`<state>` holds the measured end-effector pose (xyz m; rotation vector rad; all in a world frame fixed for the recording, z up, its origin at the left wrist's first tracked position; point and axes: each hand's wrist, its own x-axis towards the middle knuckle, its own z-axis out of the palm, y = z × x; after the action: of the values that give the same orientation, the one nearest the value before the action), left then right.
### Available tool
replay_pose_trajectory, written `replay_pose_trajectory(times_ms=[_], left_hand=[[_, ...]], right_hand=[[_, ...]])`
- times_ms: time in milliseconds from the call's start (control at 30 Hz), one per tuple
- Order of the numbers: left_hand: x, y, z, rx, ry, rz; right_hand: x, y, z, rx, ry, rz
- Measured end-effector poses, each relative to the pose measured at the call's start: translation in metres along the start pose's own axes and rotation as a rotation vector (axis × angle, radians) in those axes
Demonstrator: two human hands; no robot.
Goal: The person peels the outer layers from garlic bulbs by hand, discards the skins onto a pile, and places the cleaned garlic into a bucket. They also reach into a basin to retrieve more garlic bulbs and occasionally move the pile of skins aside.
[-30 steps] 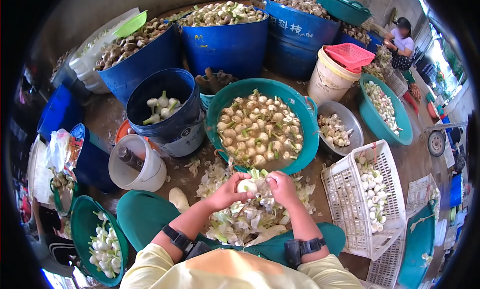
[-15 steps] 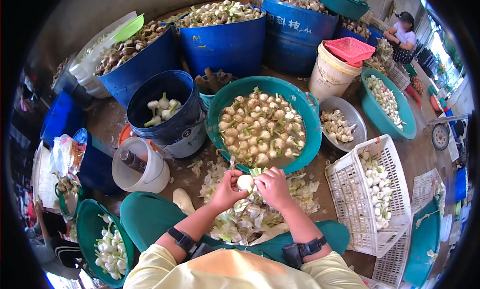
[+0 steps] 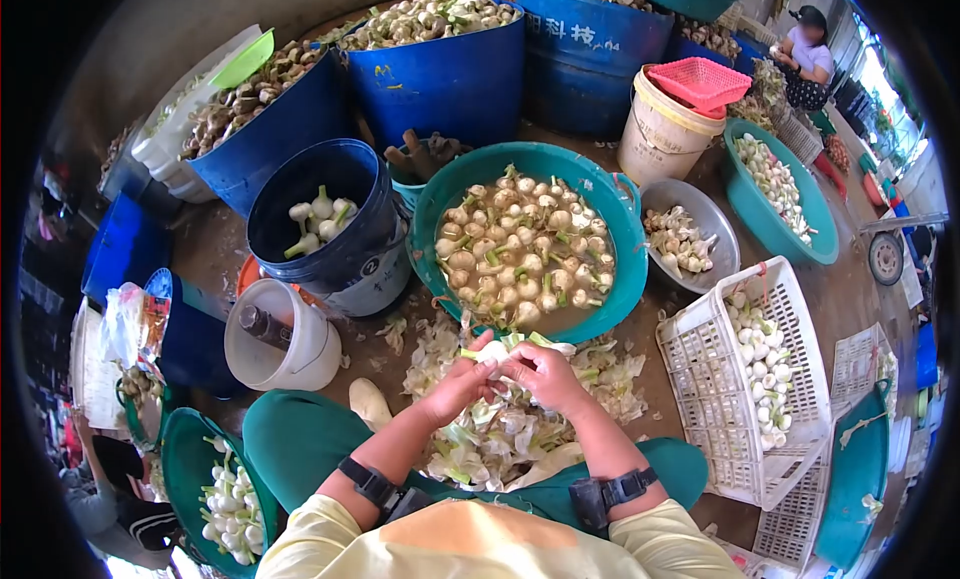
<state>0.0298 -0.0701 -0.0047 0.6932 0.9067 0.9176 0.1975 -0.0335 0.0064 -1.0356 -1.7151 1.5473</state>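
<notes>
A pale garlic bulb [image 3: 492, 353] with a green stem is held between both hands, just below the round green basin [image 3: 630, 269] of bulbs in brown water. My left hand [image 3: 462, 386] has its fingers closed around the bulb's left and lower side. From the right, my right hand [image 3: 546, 375] pinches at the bulb, its fingertips partly hiding it. Loose peelings [image 3: 500, 429] lie in a heap under my hands, between my legs.
A white crate [image 3: 705, 404] with peeled bulbs leans at the right; a metal bowl [image 3: 722, 219] sits behind it. Left are a dark blue bucket [image 3: 345, 269], a white bucket [image 3: 315, 364] and a green tub [image 3: 180, 459]. A person [image 3: 808, 54] sits at the upper right.
The bulb has been turned, so its green stem now points differently. My right hand has shifted slightly and closed over the bulb. The view has moved a little.
</notes>
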Motion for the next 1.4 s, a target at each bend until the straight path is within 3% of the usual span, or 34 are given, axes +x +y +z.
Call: replay_pose_trajectory(times_ms=[33,67,133,200,267,300,333,400,433,467,533,600,667,733,800,867,900,967,1000,1033,1067,1133,1167,1200,1267,1333,1367,1400], left_hand=[[0.007,-0.008,-0.016,0.127,-0.05,-0.159],[0.007,-0.01,-0.023,0.127,-0.046,-0.159],[0.008,-0.014,-0.036,-0.098,-0.135,-0.356],[0.007,-0.011,-0.036,-0.166,-0.209,-0.292],[0.006,-0.004,-0.025,-0.205,-0.112,-0.088],[0.004,0.006,-0.02,-0.241,-0.067,-0.111],[0.007,0.008,-0.022,-0.242,-0.065,-0.109],[0.011,0.007,-0.031,-0.312,0.048,-0.018],[0.012,0.004,-0.036,-0.3,0.004,0.037],[0.014,0.005,-0.033,-0.3,0.0,0.039],[0.014,0.006,-0.023,-0.102,0.159,0.139],[0.015,0.003,-0.019,0.0,0.178,0.167],[0.014,0.003,-0.017,0.246,0.119,0.271],[0.014,0.016,-0.02,-0.093,0.149,0.082],[0.017,0.012,-0.032,-0.541,-0.301,0.019],[0.018,0.011,-0.032,-0.617,-0.395,0.01],[0.019,0.014,-0.027,-0.547,-0.201,0.061],[0.026,0.011,-0.031,-0.3,0.138,0.132],[0.026,0.013,-0.031,-0.048,0.267,0.165],[0.027,0.016,-0.033,0.172,0.262,0.213],[0.031,0.015,-0.033,0.269,0.264,0.157],[0.033,0.01,-0.006,0.582,0.178,0.241],[0.032,0.01,0.009,0.787,0.118,0.363],[0.034,0.008,0.02,0.986,0.073,0.502],[0.039,-0.002,0.017,1.11,0.094,0.514],[0.045,0.003,0.007,1.044,0.161,0.47],[0.048,-0.002,-0.009,1.012,0.178,0.426],[0.051,-0.007,-0.024,0.979,0.206,0.383]], right_hand=[[-0.001,-0.01,0.001,-0.197,0.012,-0.031],[0.0,-0.007,0.003,-0.195,0.008,-0.031],[0.001,0.003,0.008,-0.417,-0.078,-0.408],[-0.001,-0.001,0.009,-0.308,-0.16,-0.339],[-0.007,0.008,0.005,0.479,-0.282,0.006],[-0.009,-0.003,-0.001,0.683,-0.225,0.034],[-0.014,-0.014,-0.005,0.908,-0.099,-0.032],[-0.008,0.0,-0.029,1.051,-0.203,-0.248],[-0.012,0.0,-0.043,0.817,-0.173,-0.004],[-0.005,-0.012,-0.048,0.259,-0.291,0.287],[0.002,0.002,-0.024,-0.955,-0.282,0.235],[0.009,-0.013,-0.007,-0.611,-0.251,0.247],[0.016,-0.021,0.003,-0.66,-0.217,0.236],[0.019,-0.006,0.01,-0.104,-0.197,0.144],[0.016,-0.001,0.013,0.479,-0.254,0.059],[0.011,0.003,-0.004,0.784,-0.419,0.018],[0.013,0.004,-0.004,0.785,-0.414,0.017],[0.014,0.004,-0.002,-0.151,-0.747,0.157],[0.006,0.032,0.011,-0.877,-0.725,0.167],[0.003,0.048,0.01,-0.834,-0.57,0.16],[0.002,0.034,0.003,-0.312,-0.455,0.254],[0.007,0.022,0.006,0.92,-0.055,0.32],[0.012,0.038,0.008,1.2,0.089,0.285],[0.016,0.034,0.009,1.195,0.289,0.328],[0.025,0.032,-0.018,1.126,0.569,0.289],[0.02,-0.001,-0.089,0.917,0.696,-0.006],[0.014,-0.005,-0.129,0.872,0.868,-0.162],[-0.004,-0.006,-0.172,0.852,0.773,-0.367]])
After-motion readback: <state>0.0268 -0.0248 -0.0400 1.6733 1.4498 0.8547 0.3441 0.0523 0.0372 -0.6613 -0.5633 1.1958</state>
